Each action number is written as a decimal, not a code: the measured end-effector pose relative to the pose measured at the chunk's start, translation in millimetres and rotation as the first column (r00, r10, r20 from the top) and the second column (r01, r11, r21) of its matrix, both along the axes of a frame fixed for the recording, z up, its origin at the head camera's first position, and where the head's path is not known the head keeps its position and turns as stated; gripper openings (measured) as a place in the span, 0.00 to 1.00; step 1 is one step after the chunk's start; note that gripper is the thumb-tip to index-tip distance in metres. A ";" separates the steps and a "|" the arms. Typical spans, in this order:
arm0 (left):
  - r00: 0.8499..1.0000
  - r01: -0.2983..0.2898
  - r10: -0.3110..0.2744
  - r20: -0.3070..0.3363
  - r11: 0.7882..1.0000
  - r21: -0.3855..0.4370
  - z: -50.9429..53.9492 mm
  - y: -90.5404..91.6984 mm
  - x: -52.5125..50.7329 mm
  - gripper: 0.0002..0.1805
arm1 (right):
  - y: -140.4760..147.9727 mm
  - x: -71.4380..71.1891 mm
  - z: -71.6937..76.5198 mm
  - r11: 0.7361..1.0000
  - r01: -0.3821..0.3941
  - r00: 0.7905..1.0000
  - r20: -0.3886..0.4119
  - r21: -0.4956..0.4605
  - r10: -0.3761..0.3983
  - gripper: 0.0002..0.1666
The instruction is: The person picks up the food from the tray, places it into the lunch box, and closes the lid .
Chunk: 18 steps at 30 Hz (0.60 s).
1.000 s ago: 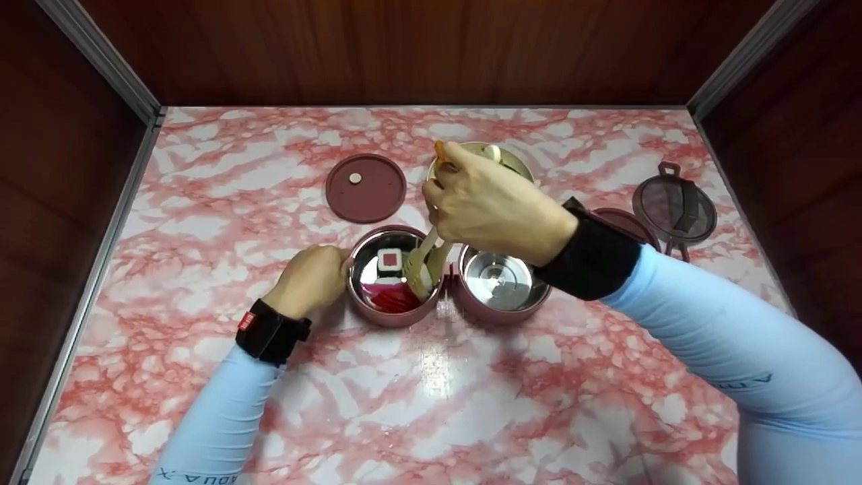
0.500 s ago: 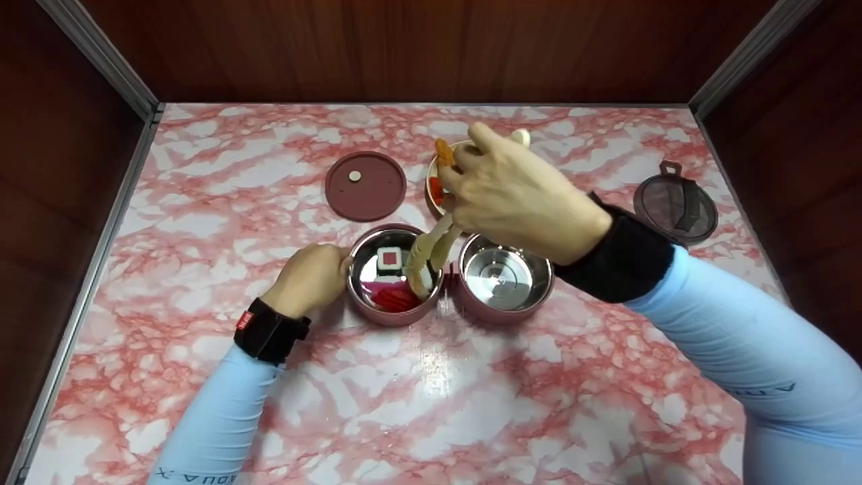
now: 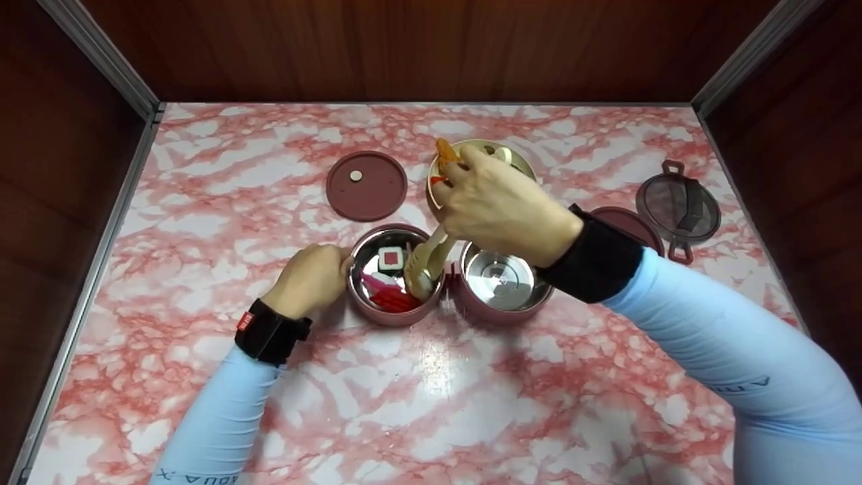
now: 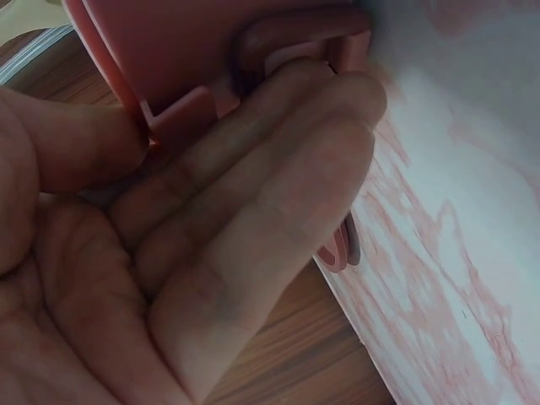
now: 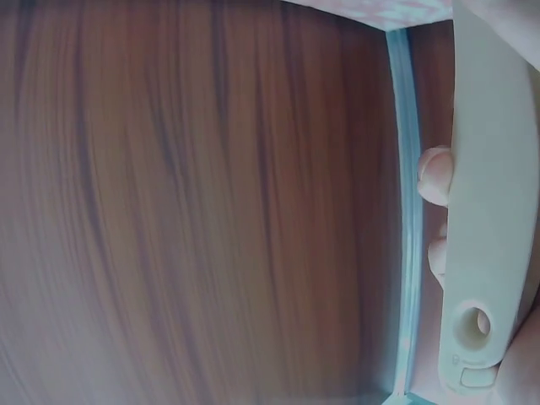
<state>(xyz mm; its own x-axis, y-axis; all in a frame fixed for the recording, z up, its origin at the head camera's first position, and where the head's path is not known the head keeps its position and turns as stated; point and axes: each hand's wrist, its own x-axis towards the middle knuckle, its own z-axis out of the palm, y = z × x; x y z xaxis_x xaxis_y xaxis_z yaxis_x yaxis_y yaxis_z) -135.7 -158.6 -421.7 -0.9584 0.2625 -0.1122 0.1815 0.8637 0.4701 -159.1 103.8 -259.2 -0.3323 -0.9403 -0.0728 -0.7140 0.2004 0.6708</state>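
My left hand (image 3: 306, 279) holds the left side of a small dusky-pink pot (image 3: 394, 321); in the left wrist view its fingers (image 4: 261, 194) are hooked at the pot's handle (image 4: 295, 34). A white-edged block with a red centre (image 3: 390, 259), a magenta piece (image 3: 370, 281) and red strips (image 3: 394, 301) lie inside. From above right, my right hand (image 3: 502, 209) grips beige tongs (image 3: 424, 261), whose tips dip into the pot's right side by a pale piece. Whether they clasp it is unclear. Their handle (image 5: 489, 202) fills the right wrist view's edge.
Beside this pot stands a second pink pot (image 3: 502, 314) with a shiny metal inside. Behind the right hand is a cream dish (image 3: 522, 164) with an orange piece (image 3: 444, 156). Maroon discs lie left (image 3: 363, 195) and right, near a dark see-through lid (image 3: 680, 202).
My right hand swung right and a little back, then returned left, with the tongs tips staying in the left pot. More of the magenta piece shows. My left hand has kept its place.
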 end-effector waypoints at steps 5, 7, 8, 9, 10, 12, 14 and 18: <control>1.000 0.000 0.000 0.004 1.000 0.011 0.2 -0.2 -0.2 0.18 | 6.2 -2.4 3.2 1.000 0.015 0.999 0.038 -0.015 -0.015 0.09; 1.000 -0.003 0.003 0.003 1.000 0.015 0.1 -0.1 -0.3 0.18 | 9.3 -2.8 4.6 1.000 0.018 0.999 0.040 -0.022 -0.017 0.10; 1.000 -0.003 0.003 0.002 1.000 0.016 0.2 0.2 -0.2 0.18 | 10.9 -3.0 5.4 0.999 0.022 0.999 0.040 -0.026 -0.021 0.11; 1.000 -0.006 0.006 0.002 1.000 0.018 0.2 0.3 -0.3 0.18 | 12.4 -3.0 6.7 0.999 0.028 0.999 0.040 -0.027 -0.027 0.11; 1.000 -0.007 0.007 0.000 1.000 0.021 0.1 0.4 -0.2 0.17 | 14.2 -3.1 8.5 0.999 0.039 0.998 0.047 -0.028 -0.037 0.10; 1.000 -0.007 0.007 -0.012 1.000 0.022 -0.8 0.2 -0.1 0.17 | 18.4 -3.5 12.7 0.998 0.066 0.996 0.065 -0.021 -0.065 0.06; 1.000 -0.008 0.009 -0.023 0.999 0.032 -1.6 -0.2 0.2 0.16 | 23.7 -4.0 17.2 0.994 0.103 0.991 0.091 -0.028 -0.100 0.04; 0.999 -0.024 0.026 -0.026 0.998 0.065 -3.8 -1.4 1.6 0.16 | 39.7 -7.2 22.5 0.978 0.190 0.968 0.179 -0.080 -0.174 0.16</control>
<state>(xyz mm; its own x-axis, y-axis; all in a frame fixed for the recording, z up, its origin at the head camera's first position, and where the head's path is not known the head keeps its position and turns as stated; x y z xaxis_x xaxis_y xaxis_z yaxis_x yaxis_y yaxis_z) -134.0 -159.9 -425.5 -0.9672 0.2441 -0.0700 0.1733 0.8359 0.5208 -166.3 143.5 -236.7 -0.4889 -0.8706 -0.0554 -0.7616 0.3950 0.5137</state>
